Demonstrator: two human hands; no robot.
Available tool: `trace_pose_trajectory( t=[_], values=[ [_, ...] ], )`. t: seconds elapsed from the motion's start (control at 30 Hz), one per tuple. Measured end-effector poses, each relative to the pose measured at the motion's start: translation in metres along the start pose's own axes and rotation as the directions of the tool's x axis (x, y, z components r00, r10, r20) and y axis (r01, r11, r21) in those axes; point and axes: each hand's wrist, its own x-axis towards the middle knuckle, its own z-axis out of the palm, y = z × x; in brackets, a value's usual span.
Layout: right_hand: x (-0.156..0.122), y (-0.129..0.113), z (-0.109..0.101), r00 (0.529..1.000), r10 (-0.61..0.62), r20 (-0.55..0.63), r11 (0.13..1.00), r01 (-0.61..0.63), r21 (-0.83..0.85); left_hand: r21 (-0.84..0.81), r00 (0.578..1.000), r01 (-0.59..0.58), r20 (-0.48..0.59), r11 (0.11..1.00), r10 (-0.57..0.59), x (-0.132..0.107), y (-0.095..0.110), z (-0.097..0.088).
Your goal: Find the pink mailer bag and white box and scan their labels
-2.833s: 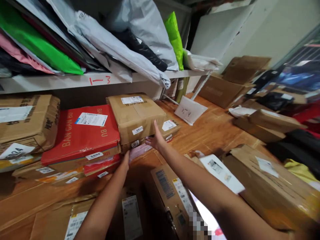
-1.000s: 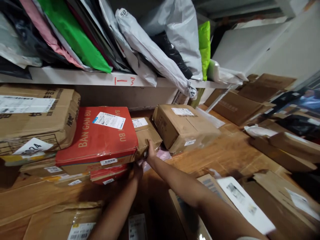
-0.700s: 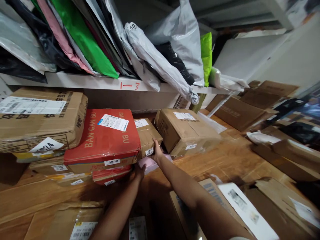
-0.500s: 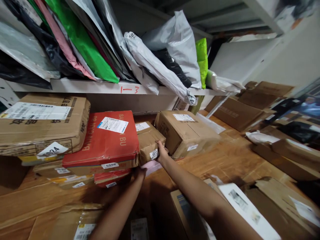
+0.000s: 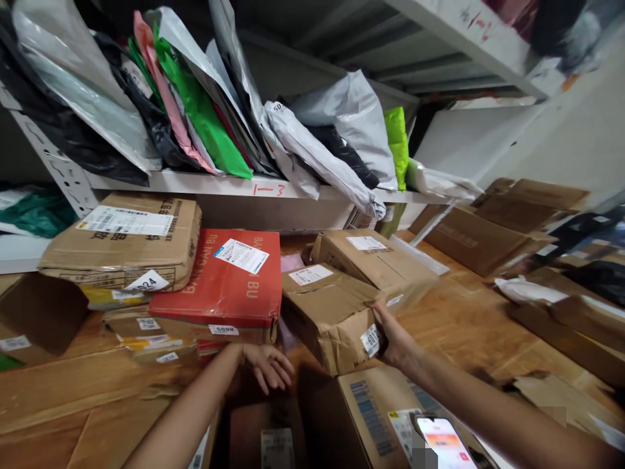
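My right hand [image 5: 390, 332] grips the right end of a brown cardboard box [image 5: 327, 312], beside its number label that starts with 601. The box is tilted and stands out in front of a larger carton [image 5: 385, 260]. My left hand [image 5: 267, 366] holds nothing; its fingers hang loosely apart, just below the front edge of a red box [image 5: 234, 283] marked 6008. Behind the held box, a pinkish package [image 5: 291, 262] shows in part. Below my right forearm a lit phone [image 5: 446, 443] lies over an upright carton [image 5: 366, 410].
Plastic mailer bags [image 5: 336, 137] crowd the white shelf [image 5: 215, 184] above. A taped carton [image 5: 122, 241] labelled 5024 rests at left on a stack. More cartons [image 5: 469, 234] stand on the wooden floor [image 5: 454, 312] at right.
The small box has come forward and to the right out of the row, with my right hand on it. My left hand has come away from it and opened. The view has shifted.
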Motion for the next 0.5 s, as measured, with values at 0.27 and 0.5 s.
trace_pose_trajectory(
  t=[0.27, 0.5],
  values=[
    [-0.072, -0.026, -0.033, 0.997, 0.077, -0.023, 0.976, -0.070, 0.205, -0.335, 0.858, -0.486, -0.006, 0.807, 0.514, 0.035, -0.007, 0.010],
    [-0.090, -0.036, 0.060, 0.976, -0.158, 0.150, 0.945, 0.106, 0.309, -0.391, 0.803, -0.596, -0.295, 0.701, 0.518, 0.069, 0.010, 0.011]
  ],
)
